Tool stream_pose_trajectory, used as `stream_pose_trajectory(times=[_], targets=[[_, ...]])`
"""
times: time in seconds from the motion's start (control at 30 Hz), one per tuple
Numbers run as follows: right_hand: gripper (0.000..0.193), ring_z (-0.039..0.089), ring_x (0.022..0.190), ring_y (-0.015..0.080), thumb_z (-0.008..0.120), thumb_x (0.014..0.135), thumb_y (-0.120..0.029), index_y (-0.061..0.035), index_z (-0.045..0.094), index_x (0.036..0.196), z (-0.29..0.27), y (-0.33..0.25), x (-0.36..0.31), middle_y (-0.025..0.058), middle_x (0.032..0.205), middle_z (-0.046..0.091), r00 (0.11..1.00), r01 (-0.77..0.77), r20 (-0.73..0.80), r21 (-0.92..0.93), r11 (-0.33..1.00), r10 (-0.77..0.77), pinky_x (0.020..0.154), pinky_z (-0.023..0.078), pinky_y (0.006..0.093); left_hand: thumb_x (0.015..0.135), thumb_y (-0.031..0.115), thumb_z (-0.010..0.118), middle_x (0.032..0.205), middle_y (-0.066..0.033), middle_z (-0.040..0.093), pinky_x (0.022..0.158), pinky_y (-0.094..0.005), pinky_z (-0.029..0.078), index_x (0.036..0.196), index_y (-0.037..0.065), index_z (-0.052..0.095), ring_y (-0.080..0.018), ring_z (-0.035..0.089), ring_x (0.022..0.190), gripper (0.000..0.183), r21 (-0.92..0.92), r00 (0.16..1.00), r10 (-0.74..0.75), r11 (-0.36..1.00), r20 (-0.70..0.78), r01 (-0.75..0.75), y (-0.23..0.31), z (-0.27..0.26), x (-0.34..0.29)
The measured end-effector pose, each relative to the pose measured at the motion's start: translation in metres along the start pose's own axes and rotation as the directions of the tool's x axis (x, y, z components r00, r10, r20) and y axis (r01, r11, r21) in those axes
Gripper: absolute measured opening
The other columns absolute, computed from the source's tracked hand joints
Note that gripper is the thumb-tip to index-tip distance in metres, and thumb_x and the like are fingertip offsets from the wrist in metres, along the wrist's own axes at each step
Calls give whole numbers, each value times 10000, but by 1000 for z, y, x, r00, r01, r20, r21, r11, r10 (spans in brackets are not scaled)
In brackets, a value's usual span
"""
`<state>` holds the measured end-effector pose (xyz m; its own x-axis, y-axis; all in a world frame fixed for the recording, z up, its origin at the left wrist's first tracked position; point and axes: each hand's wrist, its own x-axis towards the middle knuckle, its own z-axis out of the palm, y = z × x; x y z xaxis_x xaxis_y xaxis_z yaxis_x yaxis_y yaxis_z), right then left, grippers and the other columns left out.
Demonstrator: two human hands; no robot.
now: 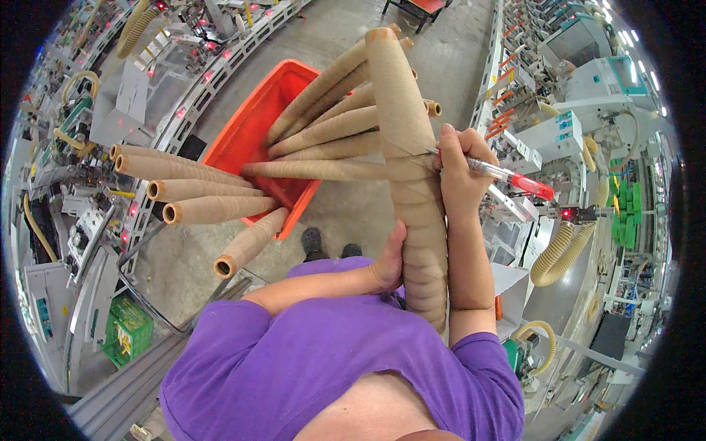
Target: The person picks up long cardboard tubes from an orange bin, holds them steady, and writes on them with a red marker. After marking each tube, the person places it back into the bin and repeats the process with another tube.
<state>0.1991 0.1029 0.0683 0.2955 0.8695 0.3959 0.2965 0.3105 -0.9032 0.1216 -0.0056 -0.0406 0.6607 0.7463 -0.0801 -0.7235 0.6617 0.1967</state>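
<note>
A long beige roving bobbin [408, 110] stands tilted in front of my body, its upper end reaching far out over the floor. The lower part rests against my purple shirt. My left hand [390, 257] holds its near part from the left side; the thumb shows and the fingers are hidden behind it. In my right hand [465, 165] is a pen [507, 176] with a clear barrel and a red cap on its back end. The pen's tip points left and meets the bobbin's right edge, where the wound layers look ruffled.
An orange-red tub [239, 121] on the floor holds several more bobbins [220, 209], leaning out to left and right. Machine rows [198, 88] with red lights run along both sides. A green crate [126, 331] stands at lower left. Ribbed hoses [562, 253] hang at right.
</note>
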Motion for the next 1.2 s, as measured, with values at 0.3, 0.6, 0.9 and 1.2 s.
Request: stream_pose_trajectory(times=[0.3,0.6,0.9,1.2], targets=[[358,310,532,27,636,865,-73,-29,424,581,-1,-2,-1,-51,525,384,996,80,50,-62,995,-77,462,234,241,866,708,408,1311,-92,511,1037,-365,393,1369,53,393,-197,515,1185,826,30,1000,-1,1000,21,1,3,4,-3],[365,320,549,31,623,877,-76,-39,415,579,0,-5,-2,-56,545,390,997,74,23,-27,997,-73,479,244,233,866,706,411,1308,-90,511,1025,-363,404,1373,49,384,-195,513,1185,830,54,999,45,998,19,-45,1,4,-5],[377,391,474,42,629,885,-125,-72,435,567,-2,-2,-3,-25,523,427,995,-41,-86,100,994,50,451,280,216,878,693,401,1336,-93,489,1042,-366,383,1384,52,375,-201,491,1211,817,56,999,52,997,15,-53,-4,0,-5],[377,381,475,39,621,887,-134,-85,426,569,-5,2,-3,-41,529,402,997,-76,-14,66,995,77,429,300,217,888,688,383,1360,-93,473,1055,-374,372,1396,48,360,-207,483,1226,818,80,998,61,995,25,-63,-4,0,-6]])
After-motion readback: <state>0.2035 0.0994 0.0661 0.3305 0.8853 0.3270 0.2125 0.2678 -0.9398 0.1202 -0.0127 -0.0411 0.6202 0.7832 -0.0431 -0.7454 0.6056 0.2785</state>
